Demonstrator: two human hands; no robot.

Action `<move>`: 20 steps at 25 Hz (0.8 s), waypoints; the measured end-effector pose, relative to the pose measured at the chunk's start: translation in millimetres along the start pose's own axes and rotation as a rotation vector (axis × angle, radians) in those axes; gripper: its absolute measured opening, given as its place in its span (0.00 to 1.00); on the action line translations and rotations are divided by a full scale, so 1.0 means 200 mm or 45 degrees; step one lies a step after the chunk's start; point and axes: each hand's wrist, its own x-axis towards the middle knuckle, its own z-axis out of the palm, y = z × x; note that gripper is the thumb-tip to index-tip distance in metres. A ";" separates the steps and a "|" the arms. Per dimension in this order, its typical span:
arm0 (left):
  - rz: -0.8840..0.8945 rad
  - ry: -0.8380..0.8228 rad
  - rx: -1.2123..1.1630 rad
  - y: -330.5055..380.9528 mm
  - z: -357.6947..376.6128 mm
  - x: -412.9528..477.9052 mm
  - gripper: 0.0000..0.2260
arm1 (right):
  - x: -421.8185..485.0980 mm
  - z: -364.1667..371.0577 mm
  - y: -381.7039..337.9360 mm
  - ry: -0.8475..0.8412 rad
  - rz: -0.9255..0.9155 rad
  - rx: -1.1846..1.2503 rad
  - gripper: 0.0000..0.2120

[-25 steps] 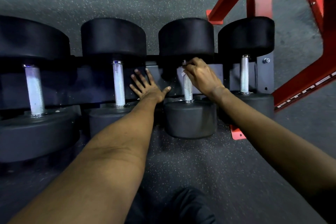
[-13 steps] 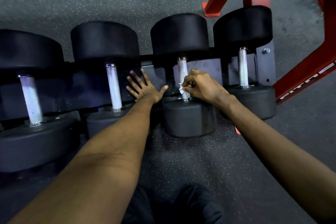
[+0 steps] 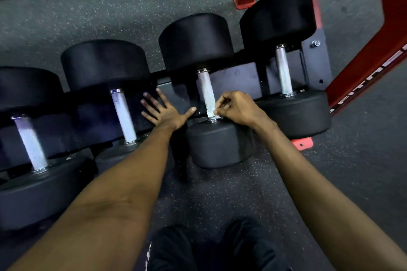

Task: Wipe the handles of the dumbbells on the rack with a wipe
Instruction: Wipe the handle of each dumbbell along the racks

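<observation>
Head view: right hand (image 3: 239, 109) pinches a small crumpled white wipe (image 3: 211, 114) against the near end of the knurled silver metal handle (image 3: 204, 88) on the third black round-headed dumbbell (image 3: 196, 39) from the left, just above its near head. Left hand (image 3: 164, 110) is spread flat, fingers straight, resting on the dark metal rack shelf (image 3: 237, 81) between the second and third dumbbells.

To do it well: wrap the wipe round the bar rather than only the top face, run it the full length to the far collar, and twist to reach the underside.

Hidden: most of the wipe is inside the fingers, and the bar's underside is unseen. Leftmost dumbbell and red steel frame (image 3: 361, 72) are cut off by the edges. Cannot tell which other handles are clean.
</observation>
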 end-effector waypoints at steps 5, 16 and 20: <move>-0.016 0.025 0.024 0.01 0.00 -0.01 0.65 | 0.04 0.00 0.03 0.018 0.007 0.134 0.04; -0.058 0.052 0.016 0.04 0.01 -0.01 0.64 | 0.20 0.02 0.06 0.162 -0.011 0.396 0.05; -0.048 0.090 0.016 0.03 0.03 0.00 0.65 | 0.20 0.06 0.02 0.336 -0.073 0.458 0.02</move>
